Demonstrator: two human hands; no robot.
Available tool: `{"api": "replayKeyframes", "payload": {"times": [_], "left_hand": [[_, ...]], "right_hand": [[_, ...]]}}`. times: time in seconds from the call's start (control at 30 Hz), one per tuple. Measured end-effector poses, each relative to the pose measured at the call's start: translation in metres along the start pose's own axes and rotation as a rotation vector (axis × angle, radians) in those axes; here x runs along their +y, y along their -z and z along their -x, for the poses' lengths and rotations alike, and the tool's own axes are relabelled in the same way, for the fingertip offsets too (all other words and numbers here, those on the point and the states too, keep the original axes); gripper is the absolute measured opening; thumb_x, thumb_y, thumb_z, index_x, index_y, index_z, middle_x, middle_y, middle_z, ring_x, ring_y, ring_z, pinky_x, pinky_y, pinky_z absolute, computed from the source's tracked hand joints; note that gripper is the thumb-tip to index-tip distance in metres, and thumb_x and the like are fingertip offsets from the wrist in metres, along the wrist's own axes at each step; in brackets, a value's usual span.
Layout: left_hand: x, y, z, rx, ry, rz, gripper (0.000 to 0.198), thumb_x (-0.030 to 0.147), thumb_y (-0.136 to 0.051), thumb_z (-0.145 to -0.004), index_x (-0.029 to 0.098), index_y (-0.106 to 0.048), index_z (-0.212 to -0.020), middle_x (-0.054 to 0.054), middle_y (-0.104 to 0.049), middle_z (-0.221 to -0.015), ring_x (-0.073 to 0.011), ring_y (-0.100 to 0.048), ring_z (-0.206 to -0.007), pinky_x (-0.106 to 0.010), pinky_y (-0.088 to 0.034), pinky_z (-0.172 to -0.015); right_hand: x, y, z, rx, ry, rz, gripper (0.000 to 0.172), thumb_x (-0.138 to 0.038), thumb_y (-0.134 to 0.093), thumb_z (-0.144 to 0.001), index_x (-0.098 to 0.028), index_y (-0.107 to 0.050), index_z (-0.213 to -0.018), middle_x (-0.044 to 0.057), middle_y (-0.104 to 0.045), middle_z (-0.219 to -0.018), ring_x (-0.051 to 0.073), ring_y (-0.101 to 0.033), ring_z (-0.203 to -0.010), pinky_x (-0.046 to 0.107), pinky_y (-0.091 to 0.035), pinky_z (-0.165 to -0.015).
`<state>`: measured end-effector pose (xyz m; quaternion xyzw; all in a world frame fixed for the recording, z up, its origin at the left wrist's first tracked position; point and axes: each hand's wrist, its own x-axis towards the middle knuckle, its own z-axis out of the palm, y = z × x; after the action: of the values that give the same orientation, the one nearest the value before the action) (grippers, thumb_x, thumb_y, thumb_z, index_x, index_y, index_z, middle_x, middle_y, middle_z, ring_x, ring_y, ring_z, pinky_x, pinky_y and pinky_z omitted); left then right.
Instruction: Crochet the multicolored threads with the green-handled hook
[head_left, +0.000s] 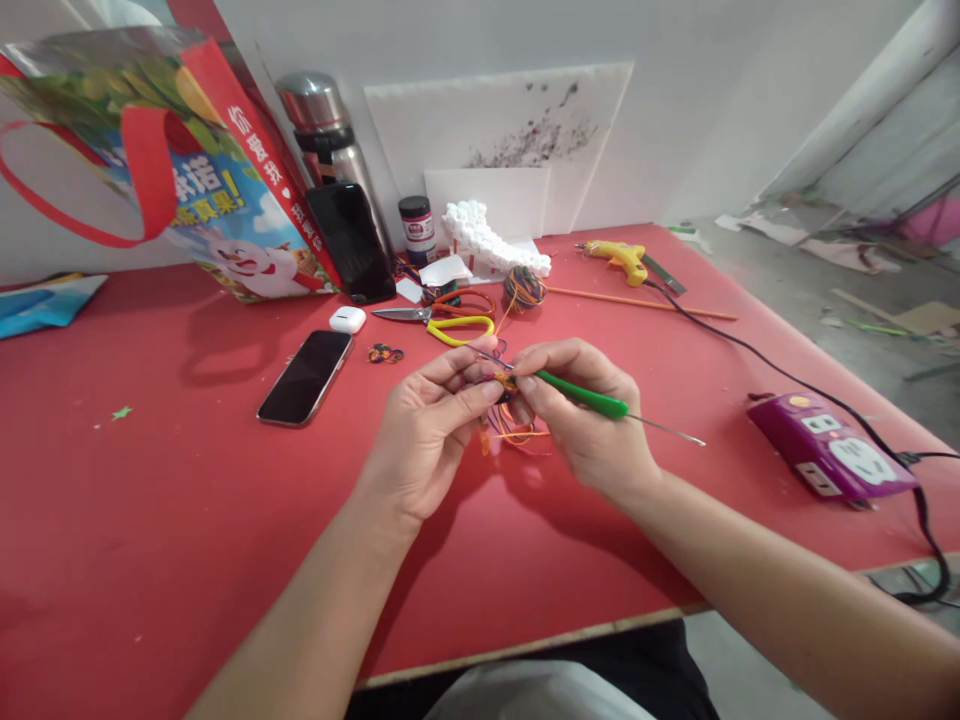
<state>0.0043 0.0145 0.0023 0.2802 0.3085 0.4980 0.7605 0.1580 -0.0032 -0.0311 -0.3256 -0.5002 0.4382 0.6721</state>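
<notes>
Pinching yarnwork (507, 384), left hand (427, 420) | right hand (589, 410) gripping hook (583, 394) | both inside table edge (540, 642)

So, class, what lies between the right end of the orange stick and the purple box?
A black cord: the head view shows it running over the red table between the orange stick and the purple box.

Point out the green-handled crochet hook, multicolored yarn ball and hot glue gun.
Green-handled crochet hook (586, 395), head view: the handle.
Multicolored yarn ball (524, 289), head view: front side.
Hot glue gun (621, 255), head view: yellow body.
</notes>
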Motion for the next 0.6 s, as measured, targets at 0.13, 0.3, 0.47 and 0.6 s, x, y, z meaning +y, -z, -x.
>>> {"api": "replayKeyframes", "payload": {"times": [0.13, 0.3, 0.47, 0.6], "left_hand": [[-0.001, -0.001, 0.0, -0.003, -0.013, -0.001, 0.036, 0.003, -0.097, -0.066, 0.014, -0.087, -0.099, 0.001, -0.079, -0.08, -0.0076, -0.074, -0.074, -0.014, -0.059, -0.072], [0.002, -0.003, 0.001, 0.026, -0.034, -0.012, 0.038, 0.004, -0.098, -0.064, 0.014, -0.087, -0.1, 0.002, -0.08, -0.078, -0.0054, -0.074, -0.069, -0.01, -0.058, -0.067], [0.003, -0.005, 0.002, 0.043, -0.023, -0.024, 0.042, 0.005, -0.099, -0.062, 0.014, -0.088, -0.101, 0.002, -0.08, -0.079, -0.0056, -0.075, -0.071, -0.009, -0.059, -0.067], [0.003, -0.005, 0.003, 0.06, -0.036, -0.032, 0.041, 0.004, -0.099, -0.063, 0.016, -0.088, -0.101, 0.002, -0.08, -0.079, -0.0053, -0.075, -0.072, -0.009, -0.06, -0.069]], "right_hand": [[-0.003, 0.001, 0.0, -0.02, 0.055, 0.043, 0.011, -0.012, -0.075, -0.093, -0.022, -0.078, -0.093, -0.001, -0.073, -0.084, 0.009, -0.063, -0.065, 0.023, -0.055, -0.061], [-0.007, 0.007, -0.002, -0.087, 0.107, 0.125, 0.011, -0.014, -0.073, -0.096, -0.022, -0.08, -0.096, -0.001, -0.069, -0.082, 0.011, -0.062, -0.066, 0.024, -0.052, -0.059], [-0.007, 0.012, -0.002, -0.117, 0.193, 0.207, 0.014, -0.016, -0.067, -0.101, -0.022, -0.08, -0.104, 0.0, -0.072, -0.086, 0.012, -0.065, -0.069, 0.026, -0.056, -0.063], [-0.006, 0.016, -0.001, -0.084, 0.259, 0.393, 0.013, -0.014, -0.068, -0.101, -0.022, -0.077, -0.107, -0.001, -0.075, -0.085, 0.009, -0.065, -0.065, 0.023, -0.054, -0.061]]}}
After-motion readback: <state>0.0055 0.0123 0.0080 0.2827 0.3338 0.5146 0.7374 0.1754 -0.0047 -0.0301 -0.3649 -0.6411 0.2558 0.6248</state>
